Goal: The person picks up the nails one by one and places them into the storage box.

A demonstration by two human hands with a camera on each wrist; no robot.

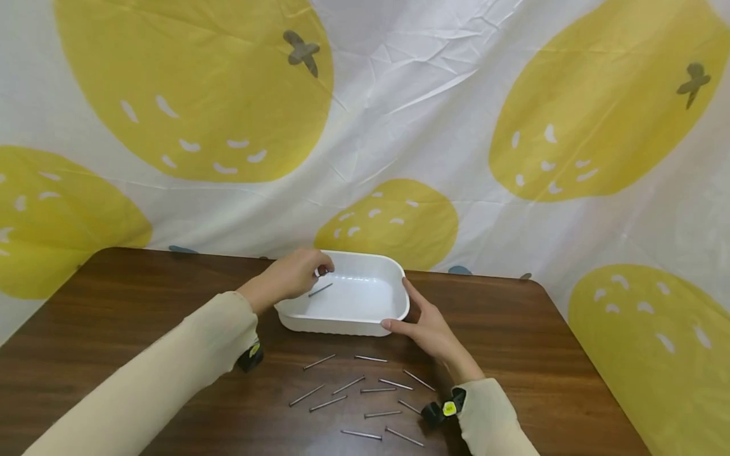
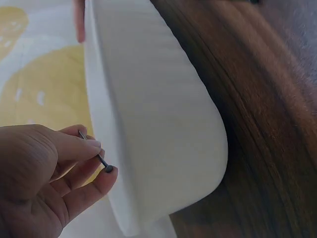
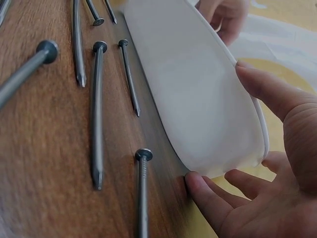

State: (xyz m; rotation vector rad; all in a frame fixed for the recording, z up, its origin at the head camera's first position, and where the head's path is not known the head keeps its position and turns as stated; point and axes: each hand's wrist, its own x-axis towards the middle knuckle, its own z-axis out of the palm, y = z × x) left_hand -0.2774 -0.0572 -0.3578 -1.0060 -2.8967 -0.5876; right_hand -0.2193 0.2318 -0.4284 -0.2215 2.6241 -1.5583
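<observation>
My left hand [image 1: 296, 273] is over the left end of a white plastic tray [image 1: 336, 328], pinching a nail [image 2: 101, 159] between thumb and fingers. The left wrist view shows this nail's flat head at the fingertips, beside the tray's rim. Inside the tray, near its left side, another nail [image 1: 320, 289] appears. At the tray's right end, my right hand [image 1: 430, 328] holds the corner, its thumb on the rim and its fingers spread around the outer wall. Several loose steel nails [image 3: 97, 119] lie on the table in front of the tray.
The brown wooden table [image 1: 171, 297] carries everything. Behind its far edge hangs a white cloth [image 1: 399, 126] printed with large yellow fruit. Scattered nails [image 1: 327, 403] lie between the forearms, some close to the right wrist's black camera [image 1: 433, 415].
</observation>
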